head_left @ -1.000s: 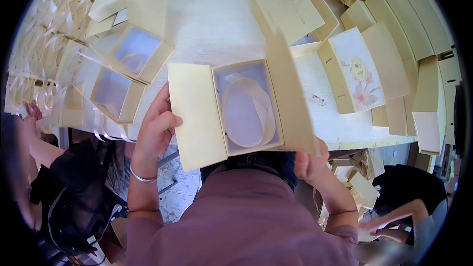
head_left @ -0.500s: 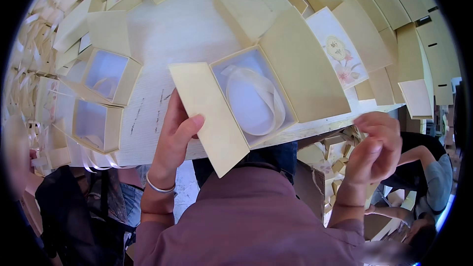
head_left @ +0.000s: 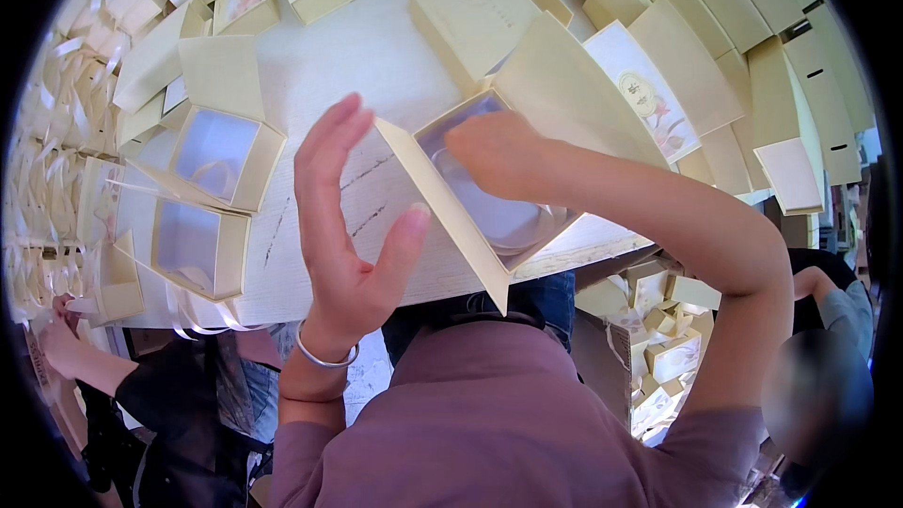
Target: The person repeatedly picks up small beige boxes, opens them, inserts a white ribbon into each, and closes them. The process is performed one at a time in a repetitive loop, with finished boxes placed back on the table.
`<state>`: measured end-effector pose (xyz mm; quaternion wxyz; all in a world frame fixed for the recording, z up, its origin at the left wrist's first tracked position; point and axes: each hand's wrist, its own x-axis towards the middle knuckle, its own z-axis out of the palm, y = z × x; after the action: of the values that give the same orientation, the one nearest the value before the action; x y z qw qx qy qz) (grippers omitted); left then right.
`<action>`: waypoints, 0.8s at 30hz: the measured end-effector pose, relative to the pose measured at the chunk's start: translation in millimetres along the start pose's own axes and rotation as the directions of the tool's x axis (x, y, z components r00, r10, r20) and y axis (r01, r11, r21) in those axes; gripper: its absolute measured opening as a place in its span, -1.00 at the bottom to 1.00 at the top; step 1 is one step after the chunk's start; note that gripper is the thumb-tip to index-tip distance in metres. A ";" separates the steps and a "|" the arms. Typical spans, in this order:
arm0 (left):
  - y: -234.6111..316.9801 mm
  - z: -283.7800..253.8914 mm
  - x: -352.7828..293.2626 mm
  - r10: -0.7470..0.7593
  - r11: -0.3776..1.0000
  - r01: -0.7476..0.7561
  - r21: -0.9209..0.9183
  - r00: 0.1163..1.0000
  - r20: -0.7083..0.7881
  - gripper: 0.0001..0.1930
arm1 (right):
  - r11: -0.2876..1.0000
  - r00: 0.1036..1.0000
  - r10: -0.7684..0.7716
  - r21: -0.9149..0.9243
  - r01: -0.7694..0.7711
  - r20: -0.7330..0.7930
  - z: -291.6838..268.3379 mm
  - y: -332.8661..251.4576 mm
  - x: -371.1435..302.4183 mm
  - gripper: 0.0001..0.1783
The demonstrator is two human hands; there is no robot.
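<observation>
A cream gift box (head_left: 555, 245) stands on the white table in front of me, its two lid flaps spread apart and its inside pale lavender. A loop of white ribbon (head_left: 515, 246) lies in it, partly hidden by my right arm. My right hand (head_left: 499, 152) is down inside the box, back of the hand up, fingers curled under; what they hold, if anything, is hidden. Beside the tilted near-left flap (head_left: 442, 216), my left hand (head_left: 346, 235) is raised with fingers stretched and thumb apart, holding nothing.
Two open cream boxes (head_left: 261, 165) stand at the left, beside hanging white ribbons (head_left: 56, 169). More boxes are stacked at the right, one with a floral panel (head_left: 644, 89). A carton of boxes (head_left: 673, 357) is below the table edge. Another person's hands (head_left: 64, 334) work at far left.
My right hand has swung from beside the table's right edge into the box. My left hand has let go of the near-left flap and opened; that flap now stands more upright.
</observation>
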<state>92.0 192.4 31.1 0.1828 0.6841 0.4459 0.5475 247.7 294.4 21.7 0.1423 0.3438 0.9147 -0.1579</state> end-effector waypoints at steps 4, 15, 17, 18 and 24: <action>18.3 -2.9 19.7 0.075 0.991 -0.087 0.104 0.990 0.116 -0.46 | 0.932 0.994 0.058 0.363 -0.021 -0.092 -44.9 1.4 -41.2 -0.87; 31.2 4.9 47.2 -0.200 0.914 0.287 -0.287 0.934 0.295 -0.61 | 0.048 0.999 0.003 0.997 0.052 -0.052 -71.8 23.2 -142.7 -0.77; 35.0 7.0 43.8 -0.255 0.788 0.380 -0.484 0.918 0.304 -0.63 | -0.006 0.995 -0.036 0.995 0.098 -0.098 -59.0 36.0 -156.7 -0.78; 37.2 7.7 40.3 -0.287 0.706 0.417 -0.572 0.907 0.307 -0.64 | -0.054 0.972 0.034 0.970 0.235 -0.234 -46.5 39.4 -157.8 -0.80; 16.0 -31.1 3.5 -0.324 -0.169 0.317 -0.933 0.876 0.356 -0.65 | -0.389 0.636 0.264 0.523 0.758 -0.725 -19.2 58.2 -173.4 -0.83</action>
<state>70.2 179.3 55.3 0.7474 0.1968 0.0622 0.6315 409.4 242.1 92.1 -0.5476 0.0641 0.4262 -0.7172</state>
